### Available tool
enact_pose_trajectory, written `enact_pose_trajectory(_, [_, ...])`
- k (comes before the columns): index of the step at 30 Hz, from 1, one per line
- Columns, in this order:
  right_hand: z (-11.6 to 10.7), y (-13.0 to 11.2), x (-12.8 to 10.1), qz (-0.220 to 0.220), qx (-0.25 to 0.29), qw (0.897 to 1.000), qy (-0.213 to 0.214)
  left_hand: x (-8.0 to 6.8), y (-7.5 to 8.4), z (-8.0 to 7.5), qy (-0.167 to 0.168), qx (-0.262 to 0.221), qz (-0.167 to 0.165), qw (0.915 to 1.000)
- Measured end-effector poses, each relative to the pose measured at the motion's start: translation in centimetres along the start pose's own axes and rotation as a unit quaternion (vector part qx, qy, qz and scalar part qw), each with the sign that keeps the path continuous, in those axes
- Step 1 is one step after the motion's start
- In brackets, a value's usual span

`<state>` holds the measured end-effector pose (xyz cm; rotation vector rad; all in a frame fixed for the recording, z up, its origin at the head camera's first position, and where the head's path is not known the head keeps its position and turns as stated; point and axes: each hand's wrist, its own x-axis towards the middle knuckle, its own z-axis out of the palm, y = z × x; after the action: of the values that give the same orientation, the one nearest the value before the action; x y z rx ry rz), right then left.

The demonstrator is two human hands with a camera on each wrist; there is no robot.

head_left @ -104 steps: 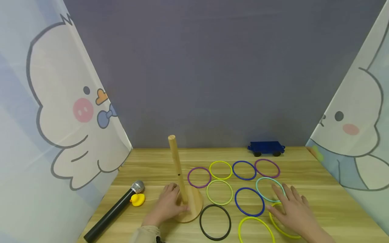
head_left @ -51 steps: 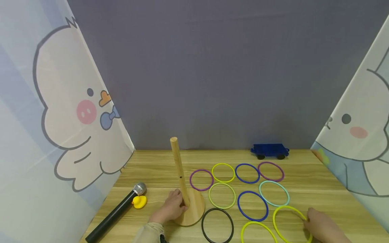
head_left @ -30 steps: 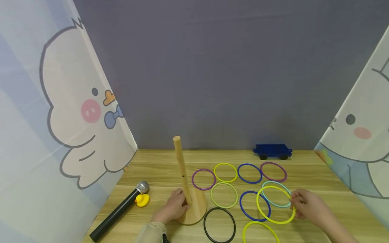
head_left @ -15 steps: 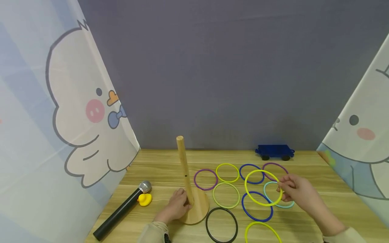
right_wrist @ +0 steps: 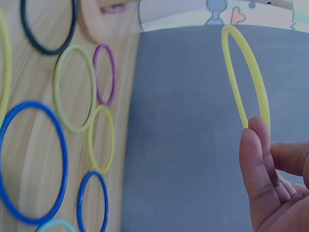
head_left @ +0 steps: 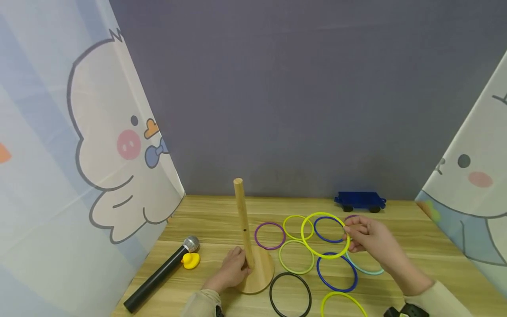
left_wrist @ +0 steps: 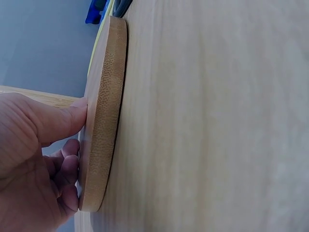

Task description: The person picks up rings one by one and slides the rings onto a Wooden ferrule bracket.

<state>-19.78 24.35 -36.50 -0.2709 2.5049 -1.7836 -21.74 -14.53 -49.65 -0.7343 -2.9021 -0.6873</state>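
A yellow toss ring (head_left: 305, 237) hangs tilted above the table, its right side pinched between the thumb and fingertips of my right hand (head_left: 370, 240). In the right wrist view that ring (right_wrist: 261, 92) stands out past the fingertips against the grey backdrop. A wooden stand (head_left: 263, 273) with a round base and one upright post (head_left: 242, 211) is on the table at left of centre. My left hand (head_left: 229, 270) holds it low, at the foot of the post. The left wrist view shows the left thumb (left_wrist: 60, 118) and curled fingers against the base (left_wrist: 104, 130).
Several rings lie flat right of the stand: a black ring (head_left: 271, 295), a light green ring (head_left: 280, 257), purple, blue, turquoise and yellow ones. A microphone (head_left: 158, 275) and a rubber duck (head_left: 192, 260) lie at left. A blue toy wagon (head_left: 359, 200) stands at the back right.
My right hand has picked the yellow ring up from the table's front right and carried it up and leftward over the other rings. My left hand has stayed at the stand.
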Motion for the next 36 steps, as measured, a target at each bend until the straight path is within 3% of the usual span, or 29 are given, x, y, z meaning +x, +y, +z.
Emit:
enact_pose_trajectory(19, [2.8, -4.3, 1.5, -0.045, 0.062, 0.997, -0.014, 0.3, 0.1, -0.2, 0.003, -0.021, -0.002, 0.9998])
enact_pose_trajectory(36, [5.4, -8.3, 2.5, -0.042, 0.105, 0.993, -0.020, -0.1, 0.4, -0.3, 0.015, -0.021, 0.004, 0.9997])
